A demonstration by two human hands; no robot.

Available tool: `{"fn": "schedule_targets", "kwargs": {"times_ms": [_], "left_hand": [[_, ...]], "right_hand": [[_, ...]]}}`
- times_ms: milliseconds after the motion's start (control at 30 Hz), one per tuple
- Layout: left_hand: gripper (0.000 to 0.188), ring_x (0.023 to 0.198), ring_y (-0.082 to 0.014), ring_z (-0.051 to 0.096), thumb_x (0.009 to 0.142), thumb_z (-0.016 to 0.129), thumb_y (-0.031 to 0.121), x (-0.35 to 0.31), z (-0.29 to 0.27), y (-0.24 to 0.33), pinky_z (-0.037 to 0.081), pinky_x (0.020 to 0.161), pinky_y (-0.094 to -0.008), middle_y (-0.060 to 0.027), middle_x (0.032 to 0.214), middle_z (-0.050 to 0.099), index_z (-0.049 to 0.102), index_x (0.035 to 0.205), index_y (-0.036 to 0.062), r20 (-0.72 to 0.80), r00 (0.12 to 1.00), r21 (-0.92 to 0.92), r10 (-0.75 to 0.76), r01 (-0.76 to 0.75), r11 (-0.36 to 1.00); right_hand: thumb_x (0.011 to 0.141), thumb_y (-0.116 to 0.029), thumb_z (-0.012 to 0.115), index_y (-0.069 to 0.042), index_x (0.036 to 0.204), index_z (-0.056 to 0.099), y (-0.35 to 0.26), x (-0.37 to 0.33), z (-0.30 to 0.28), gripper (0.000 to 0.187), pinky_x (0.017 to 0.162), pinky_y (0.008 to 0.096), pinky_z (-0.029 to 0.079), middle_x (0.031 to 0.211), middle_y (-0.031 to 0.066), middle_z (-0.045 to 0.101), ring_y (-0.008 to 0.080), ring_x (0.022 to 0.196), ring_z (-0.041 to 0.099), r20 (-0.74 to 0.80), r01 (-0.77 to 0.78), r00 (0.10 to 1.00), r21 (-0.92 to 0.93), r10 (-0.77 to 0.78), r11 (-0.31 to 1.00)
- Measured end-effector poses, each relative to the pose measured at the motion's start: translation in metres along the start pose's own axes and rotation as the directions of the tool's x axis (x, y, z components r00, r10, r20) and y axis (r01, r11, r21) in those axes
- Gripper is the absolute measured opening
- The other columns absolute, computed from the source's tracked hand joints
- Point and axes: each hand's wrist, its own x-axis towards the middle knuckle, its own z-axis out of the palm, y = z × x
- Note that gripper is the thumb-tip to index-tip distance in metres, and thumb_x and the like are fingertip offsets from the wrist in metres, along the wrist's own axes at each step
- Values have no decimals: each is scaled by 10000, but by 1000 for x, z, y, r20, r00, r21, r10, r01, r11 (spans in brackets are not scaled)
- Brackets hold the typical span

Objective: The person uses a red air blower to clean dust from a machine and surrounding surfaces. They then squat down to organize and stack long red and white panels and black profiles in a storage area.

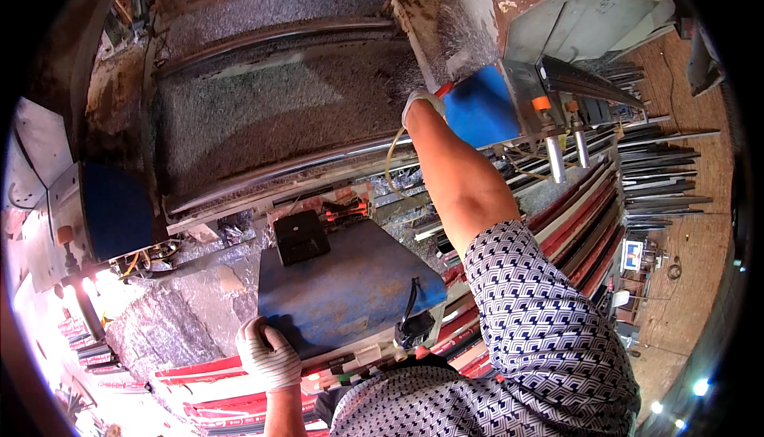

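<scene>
My right arm reaches far out over the machine. The white-gloved right hand (422,106) is closed at the near right edge of a rough, dusty grey bed (278,107). A red piece (443,89) of a tool sticks out of the grip; the rest is hidden by the glove. From below this hand a yellowish hose (389,163) hangs in a loop. In a striped white glove, my left hand (270,355) rests with curled fingers at the near left corner of a dirty blue panel (358,282).
A black box (301,236) and a dark strapped device (415,329) lie on the blue panel. Blue side plates (482,107) flank the bed. Metal cylinders with orange caps (542,103) stand at the right. Long red, white and dark strips (573,226) lie beneath, beside a wooden floor (676,254).
</scene>
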Motion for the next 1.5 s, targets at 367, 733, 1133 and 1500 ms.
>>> {"fn": "schedule_targets", "kwargs": {"times_ms": [367,733,1133,1500], "left_hand": [[168,854,-306,596,844,500,-23,0,-1,-2,489,808,-372,-148,929,619,632,945,1,-27,1000,8,-5,5,1000],[153,846,-310,601,854,504,-7,-1,-1,1,490,806,-375,-147,919,621,634,934,2,-28,1000,7,-3,3,1000],[147,817,-264,590,872,491,26,-1,-2,-3,479,783,-345,-115,884,616,632,912,9,-70,997,61,23,-18,998],[149,821,-271,588,865,486,20,0,-2,-3,477,793,-351,-119,885,612,626,913,5,-62,998,46,22,-19,999]], "right_hand": [[725,-278,736,-194,985,752,7,-74,-32,274,799,323,548,1088,-33,719,162,1045,674,-91,94,992,17,-92,995],[806,-309,630,-204,979,711,4,-10,-12,218,816,264,533,1071,-15,717,107,1003,673,394,-449,888,634,238,630],[818,-277,625,-174,1030,709,-7,-38,-30,250,841,261,532,1148,-27,699,92,1039,662,375,-480,875,755,306,446],[801,-264,646,-186,1026,711,-4,7,-14,246,830,264,535,1145,-33,700,83,1056,654,124,-234,972,488,199,841]]}}
